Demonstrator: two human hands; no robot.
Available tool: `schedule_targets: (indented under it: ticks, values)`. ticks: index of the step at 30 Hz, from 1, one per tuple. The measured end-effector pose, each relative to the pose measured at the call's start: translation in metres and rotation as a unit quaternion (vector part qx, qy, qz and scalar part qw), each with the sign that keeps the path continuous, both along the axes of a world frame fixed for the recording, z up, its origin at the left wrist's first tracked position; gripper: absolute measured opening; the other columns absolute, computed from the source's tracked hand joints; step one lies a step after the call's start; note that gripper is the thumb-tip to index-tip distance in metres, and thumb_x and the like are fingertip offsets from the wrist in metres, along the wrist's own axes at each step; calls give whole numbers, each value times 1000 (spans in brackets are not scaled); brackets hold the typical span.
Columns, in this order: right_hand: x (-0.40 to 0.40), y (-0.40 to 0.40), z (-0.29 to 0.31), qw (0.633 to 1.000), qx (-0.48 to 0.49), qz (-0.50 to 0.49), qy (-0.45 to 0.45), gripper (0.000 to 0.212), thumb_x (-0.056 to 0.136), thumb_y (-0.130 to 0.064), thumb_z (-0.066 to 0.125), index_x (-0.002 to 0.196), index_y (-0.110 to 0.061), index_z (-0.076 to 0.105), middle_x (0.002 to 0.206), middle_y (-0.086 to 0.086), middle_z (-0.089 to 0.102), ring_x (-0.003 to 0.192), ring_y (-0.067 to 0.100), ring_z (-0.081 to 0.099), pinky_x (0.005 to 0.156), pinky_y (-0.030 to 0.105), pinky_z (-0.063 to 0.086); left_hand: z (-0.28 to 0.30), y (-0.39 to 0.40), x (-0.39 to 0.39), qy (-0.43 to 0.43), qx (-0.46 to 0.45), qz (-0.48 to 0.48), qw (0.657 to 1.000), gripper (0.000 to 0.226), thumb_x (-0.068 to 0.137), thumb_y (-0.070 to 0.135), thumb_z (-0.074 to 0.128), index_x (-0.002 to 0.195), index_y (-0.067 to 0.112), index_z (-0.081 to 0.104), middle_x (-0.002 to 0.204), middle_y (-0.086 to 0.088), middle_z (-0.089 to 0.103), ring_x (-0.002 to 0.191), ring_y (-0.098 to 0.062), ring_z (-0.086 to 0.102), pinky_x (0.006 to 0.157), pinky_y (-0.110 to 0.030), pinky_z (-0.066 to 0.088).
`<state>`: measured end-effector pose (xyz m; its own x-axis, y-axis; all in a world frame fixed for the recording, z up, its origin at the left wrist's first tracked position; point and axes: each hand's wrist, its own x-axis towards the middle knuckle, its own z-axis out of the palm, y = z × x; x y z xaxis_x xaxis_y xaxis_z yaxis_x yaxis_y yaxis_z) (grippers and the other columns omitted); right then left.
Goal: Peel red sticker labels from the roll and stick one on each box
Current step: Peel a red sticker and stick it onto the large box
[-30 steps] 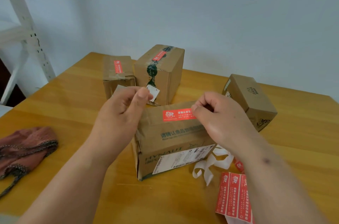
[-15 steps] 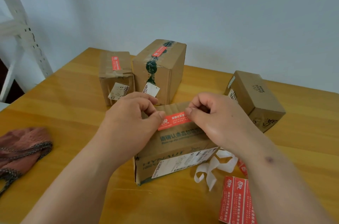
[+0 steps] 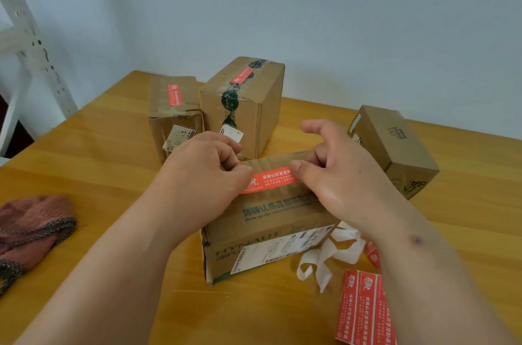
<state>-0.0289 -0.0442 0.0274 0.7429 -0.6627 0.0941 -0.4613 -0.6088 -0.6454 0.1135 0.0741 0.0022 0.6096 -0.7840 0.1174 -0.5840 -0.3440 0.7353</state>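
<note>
A red sticker (image 3: pixel 272 179) lies across the top of the nearest cardboard box (image 3: pixel 262 220). My left hand (image 3: pixel 203 175) has curled fingers and its thumb pressed on the sticker's left end. My right hand (image 3: pixel 336 175) has its thumb on the right end, index finger lifted and apart. Behind stand a small box (image 3: pixel 175 119) and a taller box (image 3: pixel 254 113), each with a red sticker on top. A fourth box (image 3: pixel 395 147) at the right shows no red sticker. The strip of red labels (image 3: pixel 361 310) lies at the lower right.
Curled white backing paper (image 3: pixel 330 257) lies beside the near box. A reddish knitted cloth (image 3: pixel 31 229) rests at the left on the wooden table (image 3: pixel 99 152). A white metal shelf post (image 3: pixel 31 42) stands at the far left by the wall.
My left hand came down onto the sticker's left end, and the sticker went flat on the box. My right hand's pinch has loosened, with the index finger now raised.
</note>
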Motion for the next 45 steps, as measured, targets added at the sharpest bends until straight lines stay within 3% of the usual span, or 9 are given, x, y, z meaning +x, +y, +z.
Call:
schedule_targets:
  ticks: [3,5,8,24,32,35,39,42,45]
  values:
    - [1,4,-5,999,-48,11,8,45,95,-28,53,134,-34,32,71,-7,57,62,5,57,59,23,49,-1,-1,0,-37,14,3,999,27,85,27,66,62,13,66,106,22,57,98,22,42,66,-3,30]
    - [2,7,-7,997,-70,17,15,45,94,-29,53,134,-35,32,72,-9,56,63,4,56,56,23,48,-2,0,-1,-59,23,6,998,28,86,27,66,61,14,65,108,21,56,98,8,47,68,-3,29]
    - [4,8,-8,995,-101,24,15,45,94,-30,53,134,-33,33,74,-11,53,66,2,54,58,20,46,-3,1,-3,-72,21,11,997,28,85,28,66,60,17,64,109,20,56,102,1,48,72,-5,30]
    - [7,10,-13,983,-176,40,30,48,92,-29,55,134,-29,32,76,-14,49,73,4,50,70,29,49,-4,-1,-13,-138,20,33,990,27,82,28,67,56,23,61,110,16,54,105,-5,49,69,-7,29]
    - [6,8,-15,980,-193,41,19,51,91,-30,56,136,-28,32,78,-13,50,75,4,50,68,26,46,-2,-3,-15,-114,27,42,992,34,75,49,71,56,24,57,108,17,52,108,-6,48,84,-20,31]
    - [5,9,-16,978,-206,29,14,55,89,-32,59,137,-29,32,82,-15,50,78,4,49,65,20,43,-1,-4,-16,-113,31,53,992,36,74,51,72,56,24,56,107,15,53,108,-5,49,83,-19,31]
    - [3,3,-14,977,-213,-8,6,62,84,-37,65,137,-31,33,106,-14,37,92,4,44,62,11,33,0,-4,-18,-118,36,59,991,36,74,52,72,58,25,54,102,14,52,100,-6,49,78,-19,33]
    - [1,-2,-16,982,-188,-37,2,53,87,-34,62,134,-30,37,114,-10,38,95,6,45,71,15,35,3,-1,-19,-118,30,70,990,36,72,52,73,67,25,50,88,13,50,78,-6,47,61,-17,33]
    - [3,-5,-20,984,-167,-59,-7,42,91,-33,56,131,-27,44,117,-8,42,99,8,47,74,18,36,2,3,-18,-105,22,80,991,32,77,46,72,79,27,46,85,14,48,76,-2,44,57,-15,30]
